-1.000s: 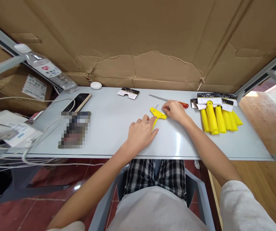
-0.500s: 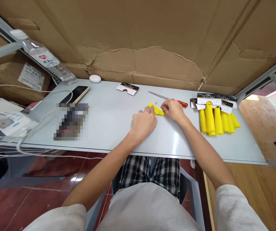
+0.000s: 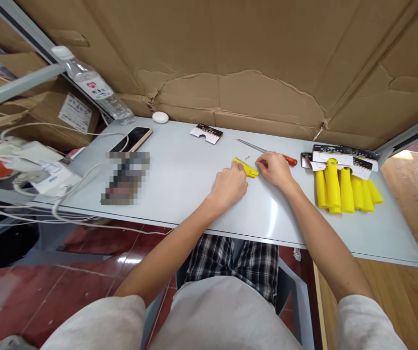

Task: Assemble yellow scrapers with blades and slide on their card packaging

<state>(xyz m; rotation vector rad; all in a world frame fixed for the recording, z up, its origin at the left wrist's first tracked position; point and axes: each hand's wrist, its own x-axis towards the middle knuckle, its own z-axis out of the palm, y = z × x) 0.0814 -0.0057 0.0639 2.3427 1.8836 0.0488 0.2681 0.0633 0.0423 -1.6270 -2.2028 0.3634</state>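
Pale desk [image 3: 194, 184] under torn cardboard [image 3: 267, 63]: one yellow plastic scraper [image 3: 246, 167] out, apart from the carded bundle of scrapers [image 3: 343, 189].
Left hand [image 3: 228, 187] curled narrowly over its near end, right hand [image 3: 274, 170] pinching its far tip; bundle untouched, red-handled screwdriver [image 3: 285, 159] just behind.

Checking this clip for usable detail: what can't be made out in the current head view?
Head view, yellow plastic scraper: mostly hidden by the left hand and right hand.
Head view, pixelated patch: blurred, so what lies there cannot be identified.
Head view, small marks on the table: too small to read.
Head view, printed cards on the yellow scraper bundle: text too small to read.
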